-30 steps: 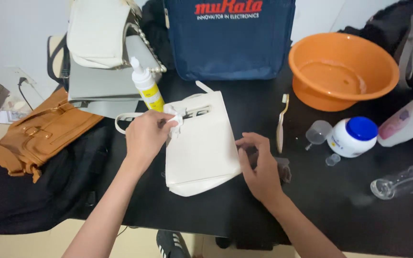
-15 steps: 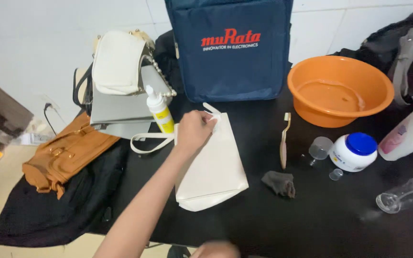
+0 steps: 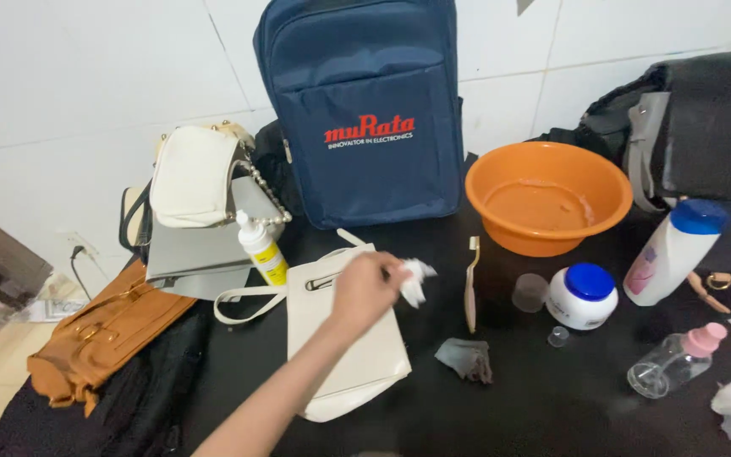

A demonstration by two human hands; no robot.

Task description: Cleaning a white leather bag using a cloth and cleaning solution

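Head view: left hand [image 3: 364, 290] pinches a crumpled white wipe [image 3: 414, 280], fingers pressed together on it, over the top edge of the flat white faux-leather handbag [image 3: 344, 338] lying on the black tabletop [image 3: 568, 398]. Right hand isn't in frame, so I can't tell its grip.

My read on doing the wipe well: keep the wad bunched tight, use short strokes along the smooth panel, go light near the slot hardware at the top, and pin the bag down, since it looks likely to slide on that slick surface.

Materials: bag is smooth and matte with a thin strap loop on its left side. White pump bottle with yellow label [image 3: 262, 251] stands just beside it. Tan-handled brush [image 3: 470, 283] and a rumpled grey cloth [image 3: 465, 358] lie to the right, and a glossy round orange plastic basin [image 3: 549, 195] sits behind them.
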